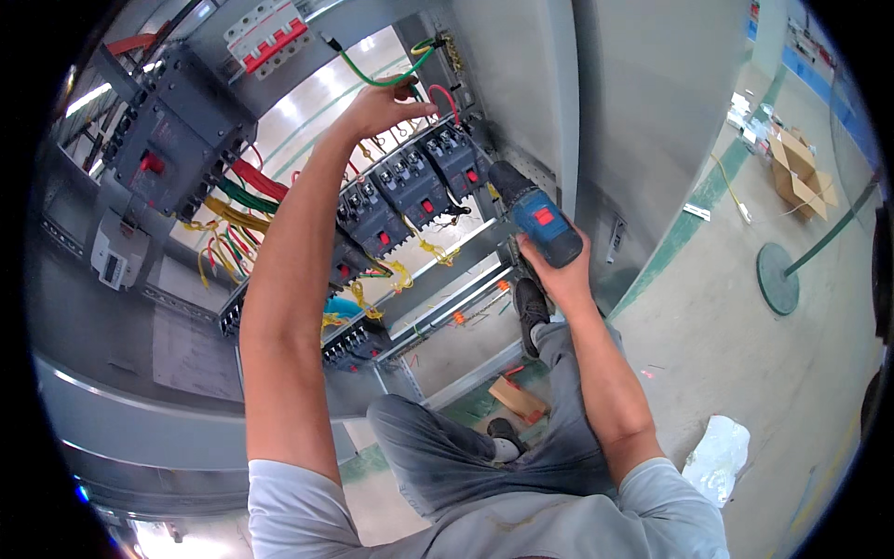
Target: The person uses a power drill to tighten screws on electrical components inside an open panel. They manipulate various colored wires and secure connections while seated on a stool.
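In my right hand (562, 270) is a cordless drill (542, 220), blue and black with a red patch. Its black nose points up and left toward the end of a row of black circuit breakers (410, 186) with red switches. My left hand (385, 107) reaches over the back of that row, thumb and fingers apart. A green wire (372, 82) loops just above its fingers, and a red wire (444, 91) curves beside the fingertips. Whether those fingers touch a wire is hard to see. Yellow wires (438, 250) hang from the breakers' near side.
A large black breaker (177, 140) with thick coloured cables (247, 191) is at left. A white breaker with red levers (270, 39) sits above. The grey cabinet wall (652, 121) rises at right. On the floor are an open carton (799, 177) and a round green base (777, 279).
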